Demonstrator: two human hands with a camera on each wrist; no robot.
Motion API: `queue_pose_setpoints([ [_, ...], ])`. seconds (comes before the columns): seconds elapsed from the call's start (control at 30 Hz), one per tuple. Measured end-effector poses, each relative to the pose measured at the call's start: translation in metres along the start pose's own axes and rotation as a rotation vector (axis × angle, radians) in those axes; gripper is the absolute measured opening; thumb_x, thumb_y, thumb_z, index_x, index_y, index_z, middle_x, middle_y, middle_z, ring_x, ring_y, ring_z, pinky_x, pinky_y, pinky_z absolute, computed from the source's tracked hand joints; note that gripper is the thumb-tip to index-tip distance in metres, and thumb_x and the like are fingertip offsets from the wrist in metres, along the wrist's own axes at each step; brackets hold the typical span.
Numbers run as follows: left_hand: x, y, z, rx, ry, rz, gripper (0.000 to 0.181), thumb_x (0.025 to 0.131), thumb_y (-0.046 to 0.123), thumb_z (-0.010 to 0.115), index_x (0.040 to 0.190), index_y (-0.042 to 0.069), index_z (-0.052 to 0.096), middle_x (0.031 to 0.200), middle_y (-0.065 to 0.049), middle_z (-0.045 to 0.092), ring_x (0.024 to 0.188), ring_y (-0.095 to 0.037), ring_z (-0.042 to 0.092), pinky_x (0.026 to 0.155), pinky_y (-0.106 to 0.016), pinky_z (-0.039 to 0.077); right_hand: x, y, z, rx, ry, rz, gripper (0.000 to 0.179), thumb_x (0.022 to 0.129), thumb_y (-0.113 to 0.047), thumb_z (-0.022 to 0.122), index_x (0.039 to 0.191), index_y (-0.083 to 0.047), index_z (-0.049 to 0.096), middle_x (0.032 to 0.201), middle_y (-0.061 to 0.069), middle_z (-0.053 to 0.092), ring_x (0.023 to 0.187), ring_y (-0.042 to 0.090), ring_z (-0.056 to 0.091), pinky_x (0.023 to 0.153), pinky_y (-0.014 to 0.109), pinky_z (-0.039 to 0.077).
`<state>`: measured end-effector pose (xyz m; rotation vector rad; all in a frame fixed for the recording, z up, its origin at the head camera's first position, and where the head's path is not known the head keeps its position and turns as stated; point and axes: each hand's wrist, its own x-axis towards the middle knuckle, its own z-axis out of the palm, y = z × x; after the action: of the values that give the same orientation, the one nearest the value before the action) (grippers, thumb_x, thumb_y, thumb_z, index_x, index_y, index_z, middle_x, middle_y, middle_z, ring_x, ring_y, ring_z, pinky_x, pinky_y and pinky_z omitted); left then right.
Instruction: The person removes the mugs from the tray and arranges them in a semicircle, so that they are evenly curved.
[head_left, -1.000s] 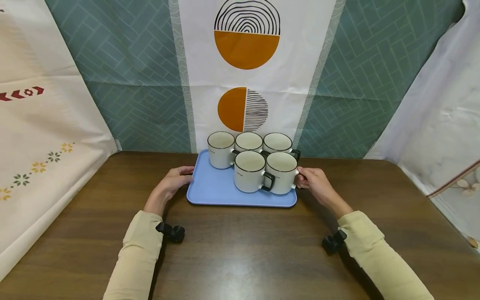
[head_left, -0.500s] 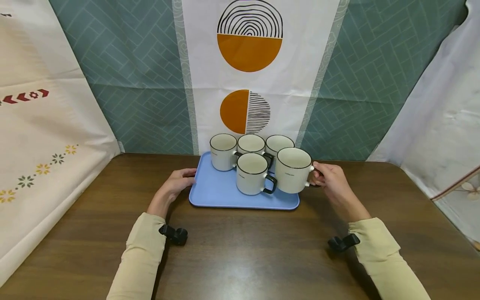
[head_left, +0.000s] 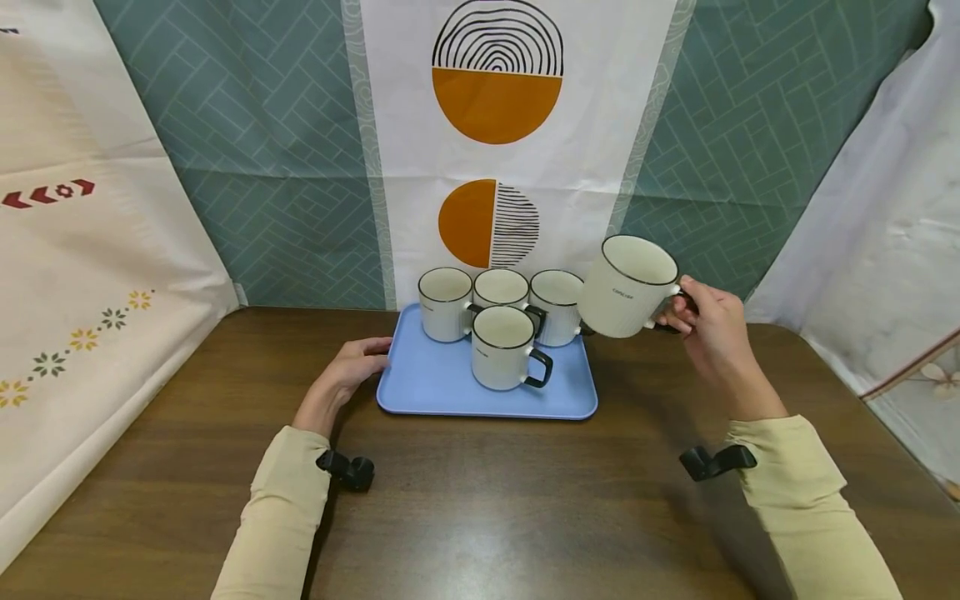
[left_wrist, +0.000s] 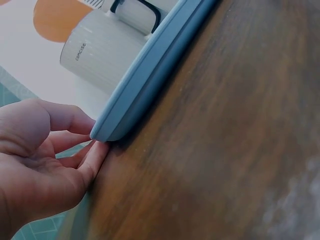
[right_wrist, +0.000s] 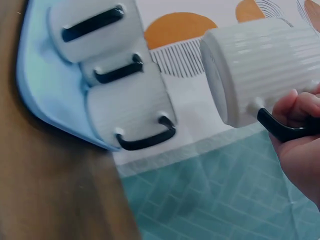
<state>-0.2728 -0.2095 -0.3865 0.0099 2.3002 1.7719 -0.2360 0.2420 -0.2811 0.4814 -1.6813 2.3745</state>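
Observation:
My right hand (head_left: 708, 321) grips the black handle of a white mug (head_left: 628, 287) with a dark rim. The mug is tilted and raised above the right back corner of the blue tray (head_left: 427, 379). In the right wrist view its ribbed side (right_wrist: 272, 70) shows, fingers curled round the handle. At the tray's left edge my left hand (head_left: 347, 371) pinches the rim; the left wrist view shows fingertips above and below it. Three white mugs stand along the tray's back: a left one (head_left: 444, 308), a middle one (head_left: 501, 286) and a right one (head_left: 555, 310). A front mug (head_left: 501, 354) stands before them.
The tray lies on a brown wooden table (head_left: 480, 500) close to its back edge. A patterned green and white cloth (head_left: 300, 208) hangs directly behind. Pale cloths hang on the left (head_left: 97, 275) and right (head_left: 870, 250).
My right hand has lifted the front right mug off the tray, moving it up and to the right and tilting it. The left hand stays at the tray's edge.

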Motion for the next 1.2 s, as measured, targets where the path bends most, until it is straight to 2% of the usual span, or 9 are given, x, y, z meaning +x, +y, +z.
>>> queue_pose_setpoints([
  [0.13,0.000,0.000,0.000,0.009,0.005,-0.004,0.053,0.094,-0.003,0.046,0.144,-0.011,0.033,0.147,-0.028,0.033,0.124,-0.033,0.041,0.105,-0.044,0.035,0.008,-0.008,-0.006,0.041,0.052,-0.061,0.040,0.102,-0.010,0.045,0.063,-0.002,0.051,0.056,0.001,0.039,0.052,0.017,0.021,0.060,0.024,0.048],
  [0.3,-0.001,-0.001,0.000,0.011,0.010,-0.001,0.053,0.093,-0.002,0.046,0.144,-0.011,0.033,0.147,-0.028,0.033,0.124,-0.033,0.041,0.105,-0.044,0.036,0.013,-0.011,-0.019,0.068,0.139,-0.058,0.042,0.102,-0.008,0.043,0.061,-0.001,0.052,0.054,0.001,0.041,0.046,0.012,0.030,0.057,0.023,0.049],
  [0.47,-0.001,-0.002,0.001,0.004,0.001,0.003,0.053,0.093,-0.003,0.047,0.143,-0.012,0.033,0.146,-0.029,0.034,0.123,-0.033,0.042,0.103,-0.042,0.037,0.012,-0.002,-0.036,0.041,0.229,0.004,0.045,0.102,-0.006,0.041,0.059,-0.001,0.054,0.052,0.001,0.043,0.043,0.010,0.036,0.053,0.022,0.048],
  [0.7,-0.001,-0.001,0.000,-0.001,0.012,0.009,0.052,0.093,-0.003,0.047,0.143,-0.012,0.034,0.146,-0.029,0.035,0.124,-0.034,0.041,0.105,-0.044,0.036,0.014,0.026,-0.056,-0.096,0.366,0.124,0.044,0.100,-0.006,0.044,0.059,-0.007,0.060,0.054,-0.003,0.051,0.044,0.006,0.046,0.050,0.018,0.047],
  [0.8,-0.001,-0.001,-0.002,0.008,0.013,0.004,0.052,0.094,-0.002,0.048,0.143,-0.011,0.035,0.146,-0.028,0.035,0.125,-0.034,0.041,0.106,-0.045,0.035,0.015,0.040,-0.061,-0.119,0.357,0.155,0.044,0.100,-0.007,0.044,0.059,-0.007,0.059,0.055,-0.003,0.050,0.045,0.006,0.046,0.050,0.018,0.047],
  [0.97,-0.002,-0.002,-0.005,0.006,0.022,0.009,0.052,0.093,-0.003,0.048,0.143,-0.012,0.034,0.145,-0.029,0.035,0.123,-0.034,0.042,0.105,-0.045,0.035,0.018,0.058,-0.065,-0.088,0.265,0.172,0.043,0.102,-0.007,0.041,0.062,-0.006,0.058,0.058,-0.002,0.051,0.047,0.005,0.042,0.052,0.017,0.045],
  [1.2,-0.003,-0.001,-0.003,0.009,0.012,0.002,0.052,0.094,-0.001,0.047,0.144,-0.010,0.034,0.145,-0.028,0.035,0.125,-0.034,0.041,0.107,-0.046,0.034,0.022,0.069,-0.074,-0.081,0.194,0.187,0.040,0.103,-0.009,0.038,0.067,-0.005,0.056,0.062,-0.002,0.050,0.051,0.007,0.038,0.054,0.020,0.041],
])
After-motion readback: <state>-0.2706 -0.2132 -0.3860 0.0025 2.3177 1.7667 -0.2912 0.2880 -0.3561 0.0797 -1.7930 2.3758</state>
